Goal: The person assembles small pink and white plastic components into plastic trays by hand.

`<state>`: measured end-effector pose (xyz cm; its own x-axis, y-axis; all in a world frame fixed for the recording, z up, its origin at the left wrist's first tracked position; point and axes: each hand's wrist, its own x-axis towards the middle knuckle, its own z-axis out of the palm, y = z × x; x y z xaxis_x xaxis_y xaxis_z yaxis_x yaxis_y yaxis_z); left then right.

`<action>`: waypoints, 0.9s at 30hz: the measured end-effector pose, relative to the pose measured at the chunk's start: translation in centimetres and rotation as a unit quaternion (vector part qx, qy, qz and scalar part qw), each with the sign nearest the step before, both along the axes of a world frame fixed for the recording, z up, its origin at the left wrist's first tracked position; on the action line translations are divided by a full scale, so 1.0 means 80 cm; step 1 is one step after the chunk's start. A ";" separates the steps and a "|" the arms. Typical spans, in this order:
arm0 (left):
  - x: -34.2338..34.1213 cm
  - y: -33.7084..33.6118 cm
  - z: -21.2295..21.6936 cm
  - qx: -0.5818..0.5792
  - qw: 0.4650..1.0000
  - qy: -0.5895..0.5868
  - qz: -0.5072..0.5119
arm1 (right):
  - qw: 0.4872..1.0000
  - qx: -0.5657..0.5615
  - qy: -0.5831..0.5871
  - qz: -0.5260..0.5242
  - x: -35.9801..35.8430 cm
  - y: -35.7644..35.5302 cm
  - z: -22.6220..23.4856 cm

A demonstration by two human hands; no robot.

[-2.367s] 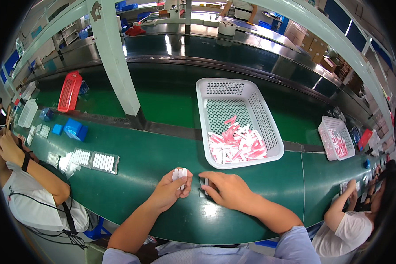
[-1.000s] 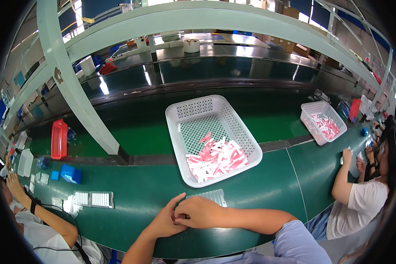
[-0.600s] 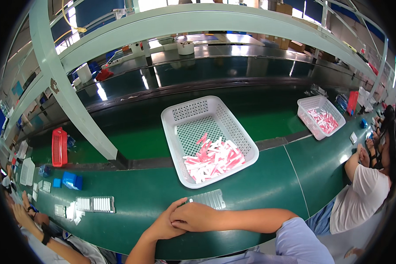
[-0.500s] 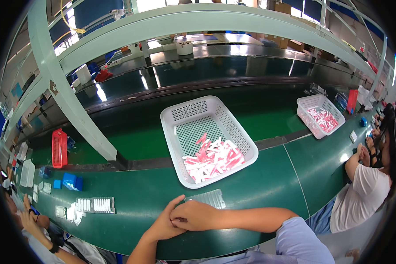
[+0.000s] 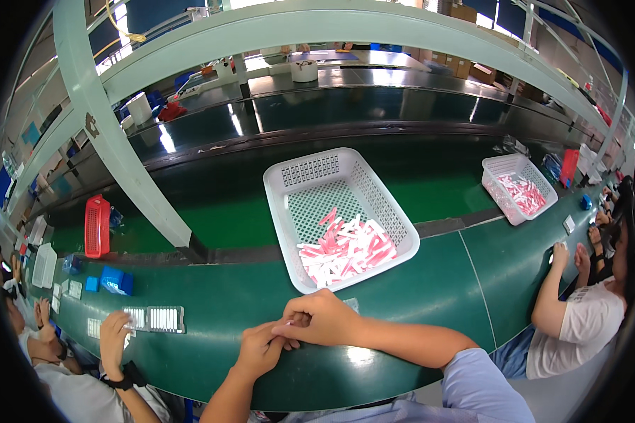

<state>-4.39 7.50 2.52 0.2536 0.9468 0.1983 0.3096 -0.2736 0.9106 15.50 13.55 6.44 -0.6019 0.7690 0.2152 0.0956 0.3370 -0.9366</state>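
My left hand [image 5: 261,349] and my right hand [image 5: 322,317] meet at the fingertips above the green worktop's near side. Both are closed in a pinch around something small, of which only a pale speck shows between the fingers. Just beyond them stands a white perforated plastic basket [image 5: 410,236]. Small pink and white stick-like pieces [image 5: 349,247] lie heaped in its near end. Behind my right hand a corner of a clear plastic tray [image 5: 351,304] peeks out; the rest is hidden.
On the left, a co-worker's hand [image 5: 113,342] reaches to a tray of white pieces [image 5: 165,319]. A blue box [image 5: 117,280] and a red basket [image 5: 97,225] stand beyond. Farther right is another white basket [image 5: 488,171] of pink pieces, near a second co-worker. A metal post [image 5: 130,169] rises at left.
My right hand has lifted and moved forward over the clear tray. My left fingers, stretched before, now pinch against the right ones. The left co-worker's hand has reached the tray of white pieces.
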 end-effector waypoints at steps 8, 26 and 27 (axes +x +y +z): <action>-0.008 0.005 -0.015 -0.189 0.950 -0.239 -0.070 | 0.993 0.118 -0.017 -0.021 0.002 0.008 0.004; -0.033 0.002 -0.016 -0.365 0.833 -0.341 -0.238 | 0.981 0.157 -0.109 0.045 0.013 0.009 0.010; -0.032 0.002 -0.015 -0.364 0.833 -0.340 -0.239 | 0.980 0.163 -0.106 0.042 0.013 0.009 0.010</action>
